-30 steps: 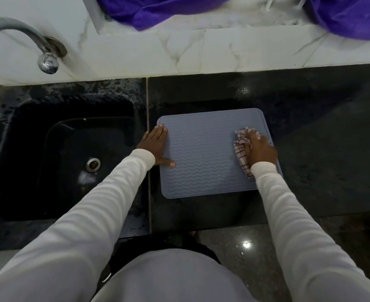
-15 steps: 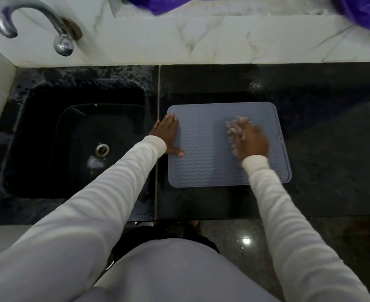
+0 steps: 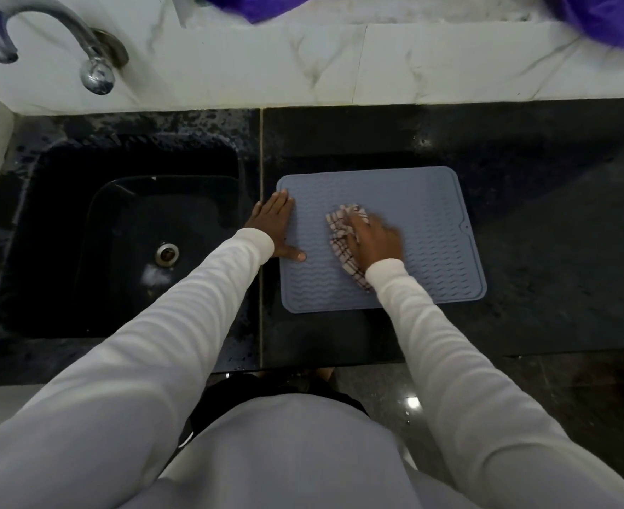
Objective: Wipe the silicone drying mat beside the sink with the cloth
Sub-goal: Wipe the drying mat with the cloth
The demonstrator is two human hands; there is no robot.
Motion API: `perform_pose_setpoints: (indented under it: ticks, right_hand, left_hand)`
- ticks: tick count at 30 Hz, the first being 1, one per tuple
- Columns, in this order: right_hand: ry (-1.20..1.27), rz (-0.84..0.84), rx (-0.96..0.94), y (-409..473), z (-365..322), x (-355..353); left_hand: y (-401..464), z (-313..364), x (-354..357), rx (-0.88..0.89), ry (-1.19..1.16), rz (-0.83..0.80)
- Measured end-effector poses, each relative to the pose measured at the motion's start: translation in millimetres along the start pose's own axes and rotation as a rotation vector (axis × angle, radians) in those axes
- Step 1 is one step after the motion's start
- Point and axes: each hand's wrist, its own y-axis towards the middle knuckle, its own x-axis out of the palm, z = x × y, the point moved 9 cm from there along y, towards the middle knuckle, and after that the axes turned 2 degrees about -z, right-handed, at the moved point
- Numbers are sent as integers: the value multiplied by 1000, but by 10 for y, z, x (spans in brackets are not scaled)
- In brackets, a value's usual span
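Observation:
A grey-blue silicone drying mat (image 3: pixel 428 214) with wavy ridges lies flat on the black counter, just right of the sink (image 3: pixel 119 236). My left hand (image 3: pixel 275 227) rests flat on the mat's left edge, fingers spread, thumb pointing right. My right hand (image 3: pixel 376 238) presses a bunched checked cloth (image 3: pixel 341 238) onto the middle of the mat; the cloth sticks out to the left of and below the hand. The hand is slightly blurred.
A metal tap (image 3: pixel 46 34) curves over the sink's far left corner from the white marble backsplash (image 3: pixel 340 64). Purple fabric (image 3: pixel 604 16) lies on the ledge above. Black counter (image 3: pixel 560 214) stretches right of the mat. The counter's front edge is close to my body.
My right hand has swept the cloth leftward across the mat, from its right edge to its middle. My left hand has stayed on the left edge. The view has shifted slightly.

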Motion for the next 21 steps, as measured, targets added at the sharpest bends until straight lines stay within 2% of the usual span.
perform_pose_setpoints:
  ticks: [2, 14, 18, 21]
  right_hand:
    - [3, 47, 76, -71, 343, -90]
    - [-43, 66, 490, -338, 2065, -515]
    - [29, 99, 510, -293, 1942, -571]
    - [99, 151, 375, -217, 1326, -601]
  left_hand:
    - [2, -12, 7, 7, 0, 1]
    - [17, 16, 5, 20, 6, -18]
    - [34, 63, -15, 4, 60, -20]
    - [39, 103, -50, -25, 112, -19]
